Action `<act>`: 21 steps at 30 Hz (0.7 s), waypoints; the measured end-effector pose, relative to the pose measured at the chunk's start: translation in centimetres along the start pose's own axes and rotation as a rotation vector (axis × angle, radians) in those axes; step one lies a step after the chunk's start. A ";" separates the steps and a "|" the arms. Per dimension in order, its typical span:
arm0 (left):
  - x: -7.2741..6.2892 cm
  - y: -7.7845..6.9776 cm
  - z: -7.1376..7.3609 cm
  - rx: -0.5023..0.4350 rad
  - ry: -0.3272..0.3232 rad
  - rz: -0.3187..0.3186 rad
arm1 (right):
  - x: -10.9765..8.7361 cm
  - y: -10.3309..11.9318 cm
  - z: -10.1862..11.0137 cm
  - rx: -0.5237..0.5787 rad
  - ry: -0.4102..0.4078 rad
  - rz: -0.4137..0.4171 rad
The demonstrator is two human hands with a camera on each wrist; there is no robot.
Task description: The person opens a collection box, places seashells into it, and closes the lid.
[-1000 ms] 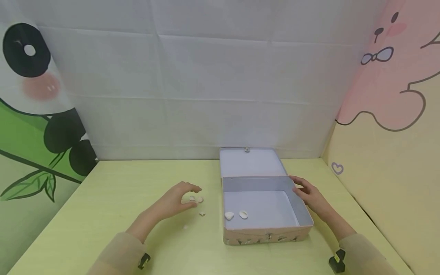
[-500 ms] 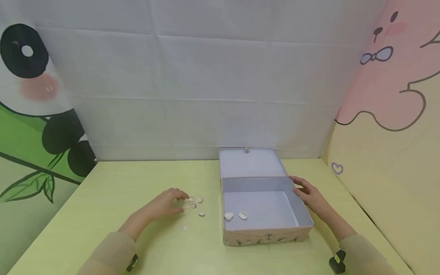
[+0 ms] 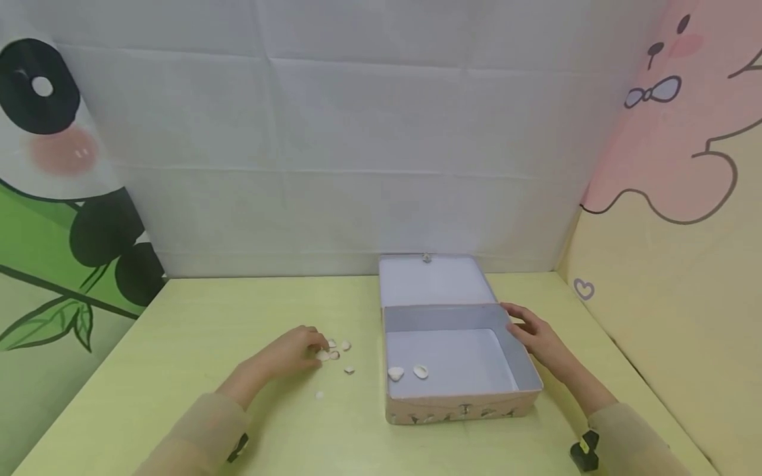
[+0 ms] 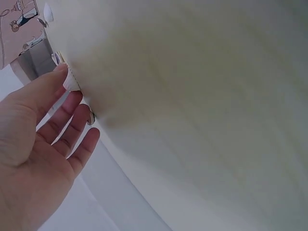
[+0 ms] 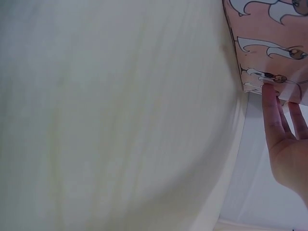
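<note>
In the head view my left hand is low over the table, at a small cluster of shells left of the box. The left wrist view shows its thumb and index finger pinching a white seashell; the other fingers are loosely bent. An open-lidded box, pale blue inside and pink with printed figures outside, holds a rounded shell and an oval shell at its near left. My right hand rests against the box's right side, fingertips touching its printed wall.
Loose shells lie right of my left hand, among them one shell and another shell. A tiny white piece is nearer the front. The box's lid leans back toward the white cloth; printed panels flank the yellow table.
My left hand has moved left and slightly nearer from above the shells, and its fingers have closed onto a seashell. The right hand and the box have stayed in place.
</note>
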State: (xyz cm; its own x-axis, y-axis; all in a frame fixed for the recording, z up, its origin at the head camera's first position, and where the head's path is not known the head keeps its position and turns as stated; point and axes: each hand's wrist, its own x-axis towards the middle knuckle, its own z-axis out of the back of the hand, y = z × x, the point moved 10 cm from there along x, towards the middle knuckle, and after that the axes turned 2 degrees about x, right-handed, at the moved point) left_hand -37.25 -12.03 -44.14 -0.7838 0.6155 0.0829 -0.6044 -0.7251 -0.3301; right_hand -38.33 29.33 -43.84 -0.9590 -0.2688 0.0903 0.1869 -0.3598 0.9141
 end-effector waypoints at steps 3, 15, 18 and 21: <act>0.3 0.1 -0.3 0.013 0.001 0.001 | 0.0 0.0 0.0 -0.009 0.000 -0.008; 0.4 -0.7 0.3 0.039 -0.006 0.020 | -0.1 0.1 0.0 -0.020 0.014 -0.008; 0.3 -0.8 0.3 0.046 -0.009 0.015 | -0.2 0.2 -0.1 -0.022 0.012 -0.011; 0.2 -0.7 0.2 0.045 -0.005 0.012 | -0.2 0.2 -0.2 -0.025 0.015 -0.016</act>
State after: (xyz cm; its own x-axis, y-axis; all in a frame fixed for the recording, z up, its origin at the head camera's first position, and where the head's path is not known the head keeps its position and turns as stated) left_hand -37.03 -11.47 -43.67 -0.7914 0.6054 0.0842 -0.6009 -0.7453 -0.2888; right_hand -38.09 29.18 -43.76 -0.9586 -0.2760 0.0699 0.1773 -0.3865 0.9051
